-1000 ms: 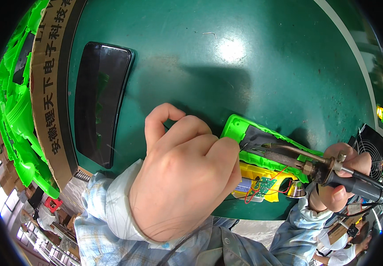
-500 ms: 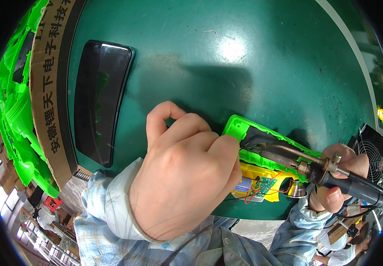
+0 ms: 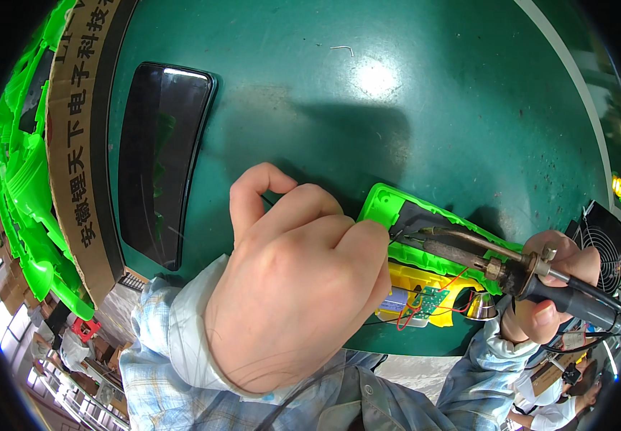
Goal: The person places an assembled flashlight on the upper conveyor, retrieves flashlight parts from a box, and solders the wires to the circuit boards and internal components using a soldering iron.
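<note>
My right hand (image 3: 540, 302) is wrapped round the dark handle of a soldering iron (image 3: 461, 258), which has a thin metal tube fixed alongside it. The iron points left over a green plastic housing half (image 3: 380, 206) with a black part inside. My left hand (image 3: 296, 280) is closed beside the iron's tip, and its fingertips are hidden, so what they pinch does not show. Below the green half sits a yellow housing (image 3: 454, 286), where a battery cell (image 3: 394, 299), a small green circuit board (image 3: 429, 297) and red and black wires are visible. A shiny reflector cup (image 3: 480, 307) adjoins it.
On the left of the green work table (image 3: 454, 108) lies a black phone-like slab (image 3: 159, 165). Beyond it stands a cardboard box (image 3: 77, 144) with green plastic shells (image 3: 30, 179). A small bent wire (image 3: 343, 49) lies far back; a fan (image 3: 601, 248) stands at the right.
My left hand has shifted very slightly left. The soldering iron stays almost where it was, still in my right hand.
</note>
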